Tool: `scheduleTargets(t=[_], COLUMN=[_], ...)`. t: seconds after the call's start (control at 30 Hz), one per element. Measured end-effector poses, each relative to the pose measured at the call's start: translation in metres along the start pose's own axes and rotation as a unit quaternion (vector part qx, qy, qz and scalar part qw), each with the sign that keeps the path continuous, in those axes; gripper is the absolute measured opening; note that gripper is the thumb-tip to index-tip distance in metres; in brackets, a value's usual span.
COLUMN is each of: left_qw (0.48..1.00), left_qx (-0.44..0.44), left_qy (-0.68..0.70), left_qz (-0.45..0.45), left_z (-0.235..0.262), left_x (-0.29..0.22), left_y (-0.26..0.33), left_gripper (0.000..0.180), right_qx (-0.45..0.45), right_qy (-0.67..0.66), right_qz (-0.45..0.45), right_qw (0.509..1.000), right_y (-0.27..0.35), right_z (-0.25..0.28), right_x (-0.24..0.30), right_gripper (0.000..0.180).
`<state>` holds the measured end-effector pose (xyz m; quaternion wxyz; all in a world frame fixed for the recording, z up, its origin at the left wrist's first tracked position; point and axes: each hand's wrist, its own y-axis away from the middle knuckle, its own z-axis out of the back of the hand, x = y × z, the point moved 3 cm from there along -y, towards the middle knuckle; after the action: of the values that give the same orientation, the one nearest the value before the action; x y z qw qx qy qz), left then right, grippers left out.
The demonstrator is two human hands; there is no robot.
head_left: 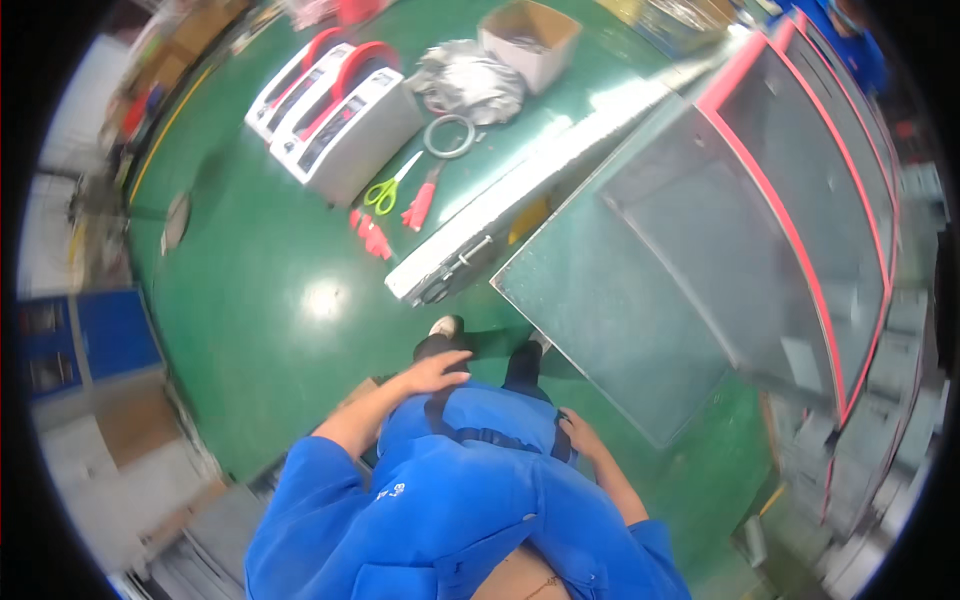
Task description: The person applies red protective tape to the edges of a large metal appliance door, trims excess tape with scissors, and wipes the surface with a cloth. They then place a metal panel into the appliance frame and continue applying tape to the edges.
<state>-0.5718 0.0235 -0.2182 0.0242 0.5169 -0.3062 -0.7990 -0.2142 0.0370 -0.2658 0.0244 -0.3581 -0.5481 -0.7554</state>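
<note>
My left hand (437,373) rests on my lap, over the front of my blue work clothes (470,410). Its fingers are stretched out, and nothing is in it. At my right hip, my right hand (582,435) lies against the cloth near a dark strap (500,440); its fingers look loosely spread and hold nothing that I can see. Ahead lie green-handled scissors (382,195), a red-handled tool (421,205), a grey ring-shaped roll (449,136) and some crumpled red pieces (371,236). Neither hand touches them.
Two grey-white tape dispensers (365,135) with red wheels stand ahead left, beside a grey cloth bundle (470,82) and an open carton (545,62). A white-edged rail (440,262) runs diagonally. Grey panels with red edging (770,190) lean at right. Another person's blue sleeve (855,50) shows far right.
</note>
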Motion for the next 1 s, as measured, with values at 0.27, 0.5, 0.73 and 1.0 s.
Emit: scheduleTargets(t=[0.27, 0.5, 0.73, 1.0], left_qw=[0.918, 0.911, 0.868, 0.87], left_qx=[0.28, 0.327, 0.393, 0.438], left_qy=[-0.274, -0.249, -0.303, -0.214], left_qz=[0.059, 0.027, -0.017, -0.07], left_z=[0.066, 0.056, 0.033, 0.022], left_x=[0.094, 0.13, 0.175, 0.15], left_y=[0.033, 0.029, 0.006, -0.011], left_gripper=[0.069, 0.076, 0.058, 0.059], right_qx=[-0.032, -0.063, -0.123, -0.268], right_qy=[-0.158, -0.217, -0.132, -0.337], right_qz=[-0.098, 0.026, -0.024, 0.091], right_qw=[0.982, 0.974, 0.983, 0.898], right_y=[0.012, 0.002, 0.012, 0.031], right_z=[-0.159, -0.249, -0.242, -0.257], right_x=[0.053, 0.008, 0.072, 0.098], right_gripper=[0.063, 0.068, 0.054, 0.047])
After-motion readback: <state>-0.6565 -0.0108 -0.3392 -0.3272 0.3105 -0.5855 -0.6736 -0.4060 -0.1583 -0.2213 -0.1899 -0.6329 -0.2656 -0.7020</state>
